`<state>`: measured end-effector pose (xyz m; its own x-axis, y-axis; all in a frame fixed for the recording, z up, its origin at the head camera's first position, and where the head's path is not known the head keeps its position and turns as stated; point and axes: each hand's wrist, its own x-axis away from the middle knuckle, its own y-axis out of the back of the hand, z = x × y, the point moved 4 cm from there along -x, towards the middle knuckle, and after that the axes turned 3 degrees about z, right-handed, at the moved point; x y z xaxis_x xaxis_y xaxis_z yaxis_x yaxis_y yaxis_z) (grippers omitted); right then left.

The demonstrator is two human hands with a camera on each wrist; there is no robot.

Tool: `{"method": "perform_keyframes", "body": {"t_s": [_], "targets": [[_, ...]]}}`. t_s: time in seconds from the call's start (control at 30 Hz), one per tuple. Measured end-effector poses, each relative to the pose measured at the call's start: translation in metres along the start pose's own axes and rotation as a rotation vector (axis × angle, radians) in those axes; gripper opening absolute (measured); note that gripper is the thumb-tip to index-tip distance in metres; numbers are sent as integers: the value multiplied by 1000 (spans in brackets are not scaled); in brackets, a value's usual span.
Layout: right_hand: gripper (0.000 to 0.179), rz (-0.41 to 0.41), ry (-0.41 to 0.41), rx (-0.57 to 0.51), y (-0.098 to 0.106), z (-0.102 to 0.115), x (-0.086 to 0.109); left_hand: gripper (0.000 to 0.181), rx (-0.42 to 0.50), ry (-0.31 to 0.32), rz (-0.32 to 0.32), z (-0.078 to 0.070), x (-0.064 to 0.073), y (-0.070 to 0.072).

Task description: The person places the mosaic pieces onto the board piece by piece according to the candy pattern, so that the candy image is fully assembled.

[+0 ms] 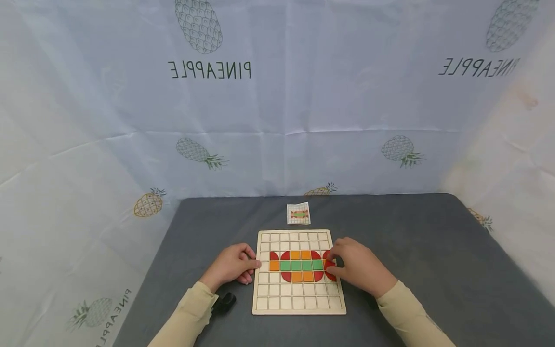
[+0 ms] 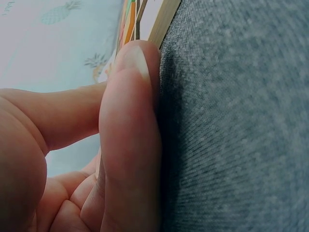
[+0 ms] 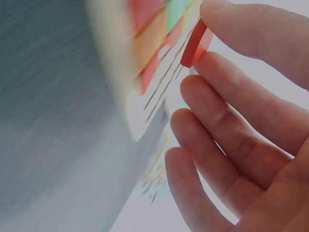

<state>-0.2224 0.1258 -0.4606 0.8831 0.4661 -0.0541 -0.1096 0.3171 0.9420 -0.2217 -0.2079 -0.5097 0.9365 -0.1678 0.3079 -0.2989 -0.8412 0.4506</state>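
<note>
A pale wooden grid board (image 1: pixel 286 302) lies on the dark table. Red round-cornered tiles (image 1: pixel 318 276), orange squares (image 1: pixel 297 276) and green squares (image 1: pixel 296 265) form a pattern across its middle rows. At the board's right edge my right hand (image 1: pixel 362 267) pinches a red tile (image 3: pixel 195 46) between thumb and index finger; its other fingers are loosely bent. My left hand (image 1: pixel 231 264) rests beside the left edge, a fingertip (image 2: pixel 130 63) touching the board's side and the other fingers bent under the palm.
A small card (image 1: pixel 298 213) printed with a similar coloured pattern lies behind the board. A black object (image 1: pixel 225 302) sits by the left wrist. White cloth (image 1: pixel 277 106) with pineapple prints hangs behind and along both sides of the table.
</note>
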Motion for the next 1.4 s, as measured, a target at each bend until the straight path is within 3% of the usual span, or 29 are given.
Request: {"method": "perform_keyframes", "body": {"t_s": [0.33, 0.53, 0.93, 1.4], "targets": [[12, 13, 227, -30, -27, 70, -44, 32, 19, -10, 9, 1, -1, 1], [19, 35, 268, -1, -44, 96, -51, 31, 26, -25, 24, 1, -1, 1], [20, 32, 313, 60, -52, 110, -53, 29, 23, -26, 22, 2, -2, 2], [12, 28, 323, 55, -57, 111, -54, 28, 23, -24, 30, 2, -3, 3]]}}
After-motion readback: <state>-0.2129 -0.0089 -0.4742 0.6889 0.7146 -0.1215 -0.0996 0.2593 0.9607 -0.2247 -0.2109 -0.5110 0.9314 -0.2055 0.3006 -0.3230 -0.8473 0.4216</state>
